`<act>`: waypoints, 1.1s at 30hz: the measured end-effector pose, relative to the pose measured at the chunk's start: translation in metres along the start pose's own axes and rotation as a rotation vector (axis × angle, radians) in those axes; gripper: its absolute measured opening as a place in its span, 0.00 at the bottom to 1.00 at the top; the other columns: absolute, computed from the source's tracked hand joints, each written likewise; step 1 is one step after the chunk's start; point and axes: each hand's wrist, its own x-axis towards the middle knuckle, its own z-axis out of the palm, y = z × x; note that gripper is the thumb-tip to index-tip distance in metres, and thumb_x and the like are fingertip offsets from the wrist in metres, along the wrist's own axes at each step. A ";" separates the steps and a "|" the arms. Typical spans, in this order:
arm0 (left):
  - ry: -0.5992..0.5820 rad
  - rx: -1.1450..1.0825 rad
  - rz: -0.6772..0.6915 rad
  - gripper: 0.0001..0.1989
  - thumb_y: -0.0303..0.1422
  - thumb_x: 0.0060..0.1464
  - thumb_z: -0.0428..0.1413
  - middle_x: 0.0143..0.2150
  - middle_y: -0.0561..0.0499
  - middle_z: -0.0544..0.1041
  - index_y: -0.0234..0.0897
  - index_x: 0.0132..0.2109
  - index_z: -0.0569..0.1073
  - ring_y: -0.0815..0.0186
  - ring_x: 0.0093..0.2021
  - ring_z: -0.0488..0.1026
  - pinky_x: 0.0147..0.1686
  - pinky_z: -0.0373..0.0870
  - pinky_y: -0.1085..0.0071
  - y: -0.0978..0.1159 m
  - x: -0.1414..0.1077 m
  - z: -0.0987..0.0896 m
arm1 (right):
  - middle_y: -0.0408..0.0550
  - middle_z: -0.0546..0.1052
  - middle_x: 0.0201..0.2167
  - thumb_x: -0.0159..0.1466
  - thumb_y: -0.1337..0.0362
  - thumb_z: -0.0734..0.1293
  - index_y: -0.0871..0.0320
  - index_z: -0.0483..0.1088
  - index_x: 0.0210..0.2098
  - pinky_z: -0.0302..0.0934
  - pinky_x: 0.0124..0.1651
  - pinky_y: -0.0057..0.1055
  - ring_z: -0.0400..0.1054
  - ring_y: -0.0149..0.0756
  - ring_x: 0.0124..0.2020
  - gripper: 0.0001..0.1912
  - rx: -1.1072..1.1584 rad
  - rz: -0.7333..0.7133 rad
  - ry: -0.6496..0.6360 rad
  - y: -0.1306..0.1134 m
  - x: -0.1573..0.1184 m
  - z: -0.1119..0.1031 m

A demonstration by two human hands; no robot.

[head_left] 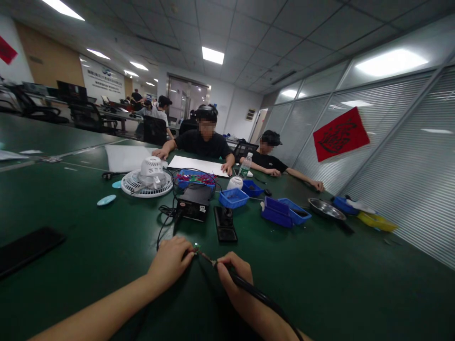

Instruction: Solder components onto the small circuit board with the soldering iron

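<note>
My right hand (pixel 236 274) is closed around a soldering iron (pixel 206 258), and its thick black cable runs back over my forearm. The iron's tip points left and reaches a tiny green circuit board (pixel 196 246). My left hand (pixel 172 255) pinches this board at its edge, low over the green table. Whether the tip touches the board is too small to tell. Just beyond my hands stand a black soldering station (pixel 194 204) and a black iron stand (pixel 225 224).
A white fan part (pixel 147 182) lies left of the station. Blue bins (pixel 233 199) hold wires and small parts; a bottle (pixel 245 166), a metal bowl (pixel 327 209) and a yellow tray (pixel 377 221) lie farther off. A black phone-like slab (pixel 30 248) is at left. Two people sit opposite.
</note>
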 end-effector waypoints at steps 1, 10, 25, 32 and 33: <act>0.003 -0.001 0.000 0.08 0.35 0.57 0.50 0.39 0.52 0.76 0.41 0.35 0.74 0.61 0.44 0.69 0.41 0.57 0.67 0.000 0.000 0.000 | 0.43 0.73 0.21 0.60 0.64 0.63 0.57 0.70 0.25 0.59 0.29 0.26 0.68 0.32 0.24 0.09 -0.002 0.007 -0.008 0.001 0.000 0.001; 0.014 -0.018 0.001 0.09 0.35 0.57 0.50 0.39 0.52 0.76 0.41 0.35 0.74 0.62 0.44 0.69 0.41 0.57 0.67 -0.005 0.001 0.003 | 0.42 0.72 0.21 0.60 0.65 0.63 0.58 0.70 0.24 0.59 0.29 0.26 0.67 0.32 0.24 0.08 -0.020 0.009 -0.033 -0.001 0.000 0.000; -0.002 0.011 0.009 0.10 0.35 0.58 0.49 0.39 0.52 0.76 0.42 0.36 0.74 0.62 0.45 0.69 0.42 0.58 0.67 -0.006 0.001 0.005 | 0.43 0.68 0.19 0.58 0.69 0.62 0.56 0.66 0.29 0.54 0.27 0.32 0.56 0.34 0.20 0.04 -0.351 -0.640 -0.252 0.002 -0.002 0.001; 0.001 0.025 0.016 0.10 0.34 0.58 0.49 0.39 0.51 0.76 0.41 0.36 0.75 0.61 0.44 0.70 0.42 0.59 0.67 -0.004 0.001 0.002 | 0.44 0.69 0.19 0.60 0.67 0.60 0.56 0.67 0.27 0.55 0.27 0.33 0.57 0.35 0.20 0.06 -0.421 -0.661 -0.279 0.002 -0.002 0.000; -0.001 0.023 0.019 0.10 0.34 0.58 0.49 0.38 0.51 0.76 0.41 0.36 0.75 0.62 0.44 0.70 0.42 0.59 0.67 -0.004 0.001 0.002 | 0.45 0.70 0.19 0.60 0.67 0.60 0.56 0.67 0.28 0.56 0.27 0.33 0.57 0.35 0.20 0.06 -0.402 -0.651 -0.271 0.004 -0.002 0.000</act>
